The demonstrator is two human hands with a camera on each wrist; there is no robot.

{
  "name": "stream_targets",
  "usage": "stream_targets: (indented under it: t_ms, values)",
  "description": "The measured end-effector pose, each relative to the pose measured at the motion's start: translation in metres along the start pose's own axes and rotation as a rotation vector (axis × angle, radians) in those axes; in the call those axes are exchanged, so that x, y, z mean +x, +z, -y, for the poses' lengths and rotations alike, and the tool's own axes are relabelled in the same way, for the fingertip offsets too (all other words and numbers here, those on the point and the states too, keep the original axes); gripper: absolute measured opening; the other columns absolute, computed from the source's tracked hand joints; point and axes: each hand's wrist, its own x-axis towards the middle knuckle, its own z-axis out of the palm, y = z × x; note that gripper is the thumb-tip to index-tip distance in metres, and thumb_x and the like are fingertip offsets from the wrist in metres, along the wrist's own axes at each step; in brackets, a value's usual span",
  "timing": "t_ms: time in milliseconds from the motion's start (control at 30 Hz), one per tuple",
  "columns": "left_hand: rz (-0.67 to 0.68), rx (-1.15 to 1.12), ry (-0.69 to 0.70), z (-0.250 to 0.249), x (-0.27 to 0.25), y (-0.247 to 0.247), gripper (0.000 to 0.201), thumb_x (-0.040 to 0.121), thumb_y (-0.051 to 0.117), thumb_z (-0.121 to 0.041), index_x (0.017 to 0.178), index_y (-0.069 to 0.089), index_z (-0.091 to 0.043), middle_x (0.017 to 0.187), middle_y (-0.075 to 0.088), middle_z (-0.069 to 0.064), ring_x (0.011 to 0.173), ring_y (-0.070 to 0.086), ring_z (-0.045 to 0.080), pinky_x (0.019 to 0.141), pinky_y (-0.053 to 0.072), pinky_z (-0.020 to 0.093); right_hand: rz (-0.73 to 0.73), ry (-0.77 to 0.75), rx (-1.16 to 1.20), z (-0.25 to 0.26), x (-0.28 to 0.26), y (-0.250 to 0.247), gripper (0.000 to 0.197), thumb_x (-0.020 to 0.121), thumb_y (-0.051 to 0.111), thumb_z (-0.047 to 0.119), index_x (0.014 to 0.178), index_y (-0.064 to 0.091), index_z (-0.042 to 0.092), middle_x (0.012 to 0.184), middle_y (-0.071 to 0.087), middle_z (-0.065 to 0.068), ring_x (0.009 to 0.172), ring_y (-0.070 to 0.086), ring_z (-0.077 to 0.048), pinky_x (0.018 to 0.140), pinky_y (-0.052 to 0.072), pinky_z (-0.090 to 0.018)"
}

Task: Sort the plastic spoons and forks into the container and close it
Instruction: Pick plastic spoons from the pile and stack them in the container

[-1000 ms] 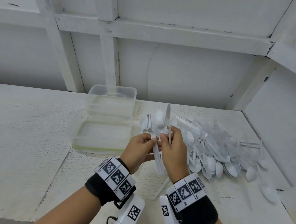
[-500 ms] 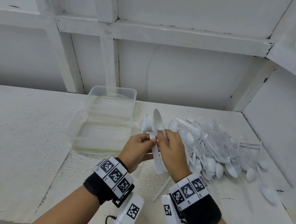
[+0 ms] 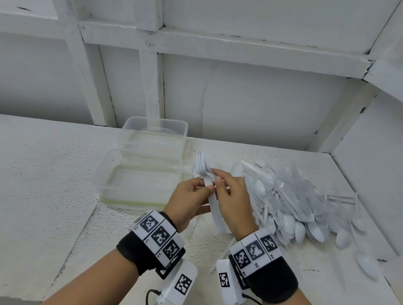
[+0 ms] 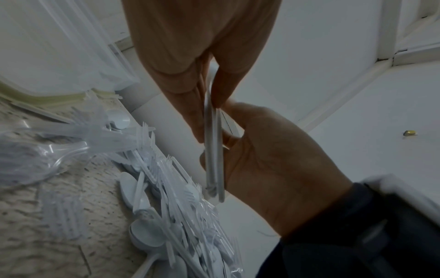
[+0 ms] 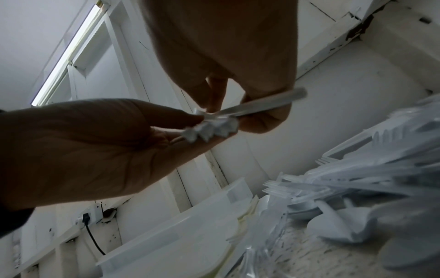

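Both hands hold one bundle of white plastic forks [image 3: 203, 168] above the table, tines pointing away from me. My left hand [image 3: 203, 185] pinches the bundle near its neck; in the right wrist view its thumb and fingers [image 5: 190, 117] lie at the tines [image 5: 212, 129]. My right hand [image 3: 217, 178] grips it from the right, the handles [image 4: 213, 150] running along its palm. The clear container [image 3: 154, 133] stands open to the left, and I see nothing in it. Its lid [image 3: 140, 186] lies flat in front of it.
A big heap of white spoons and forks [image 3: 296, 205], partly in clear wrapping, lies right of my hands. Loose spoons [image 3: 367, 264] trail toward the right wall [image 3: 376, 193]. White panelled walls close the table at the back and right.
A spoon that my right hand held upright above the forks has come down and no longer shows. That hand's fingers have settled on the bundle. Both hands stayed in place.
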Motion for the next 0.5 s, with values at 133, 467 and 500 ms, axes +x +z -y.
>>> stream_targets:
  t_ms: [133,467,500]
  values:
    - [-0.008,-0.005,-0.002,0.0,0.001,-0.002,0.021,0.094,0.049,-0.005,0.074,0.055,-0.005,0.062,0.065,-0.002,0.066,0.065,0.013,0.074,0.057,0.032,0.002,0.113,0.225,0.004,0.002,0.007,0.032,0.099,0.034,0.038,0.108,0.063,0.028,0.112,0.041,0.001,0.108,0.05,-0.009,0.095,0.042,-0.019]
    - [-0.052,-0.127,-0.043,-0.008,0.012,-0.018,0.017,0.092,0.054,-0.008,0.075,0.057,-0.005,0.082,0.068,0.011,0.073,0.067,0.02,0.071,0.058,0.03,0.162,0.074,0.071,0.022,0.01,-0.001,0.036,0.099,0.038,0.034,0.132,0.048,0.024,0.132,0.035,0.001,0.106,0.047,-0.005,0.082,0.036,-0.009]
    - [-0.091,-0.137,-0.043,-0.009,0.014,-0.02,0.018,0.092,0.055,-0.009,0.073,0.056,-0.008,0.085,0.066,0.011,0.076,0.064,0.019,0.076,0.055,0.031,0.141,0.003,-0.045,0.021,0.011,0.001,0.036,0.098,0.043,0.03,0.133,0.046,0.023,0.129,0.039,-0.001,0.106,0.047,-0.008,0.085,0.036,-0.014]
